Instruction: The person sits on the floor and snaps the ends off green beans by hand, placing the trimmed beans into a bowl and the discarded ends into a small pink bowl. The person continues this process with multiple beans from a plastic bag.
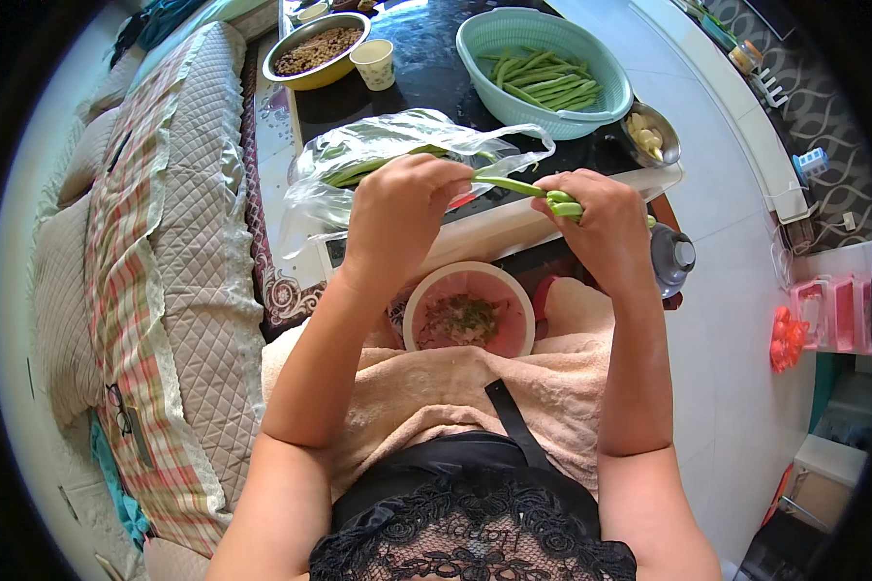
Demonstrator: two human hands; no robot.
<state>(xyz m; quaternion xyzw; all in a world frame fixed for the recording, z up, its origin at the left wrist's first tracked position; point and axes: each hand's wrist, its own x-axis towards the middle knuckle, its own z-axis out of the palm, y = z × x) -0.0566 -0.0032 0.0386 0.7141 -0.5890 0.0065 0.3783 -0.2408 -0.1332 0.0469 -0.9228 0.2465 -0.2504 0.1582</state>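
Note:
A long green bean [511, 186] stretches between my two hands above the table's front edge. My left hand [407, 196] pinches its left end with thumb and fingertips. Several more green beans [565, 205] are bunched in my right hand [596, 210], which also grips the right end of the stretched one. Just behind my left hand lies a clear plastic bag [414, 127] with green beans inside. Farther back, a light-green plastic colander [472, 69] holds a heap of green beans [548, 81]. Beside it, a small metal bowl [673, 149] contains peeled garlic cloves [644, 135].
Below my hands stands a pink bin [509, 330] with scraps inside. A metal basin [312, 77] of brown beans or grains and a paper cup [373, 67] sit at the back left. A grey bottle [670, 265] is right of my right forearm. A quilted sofa [203, 240] flanks the left.

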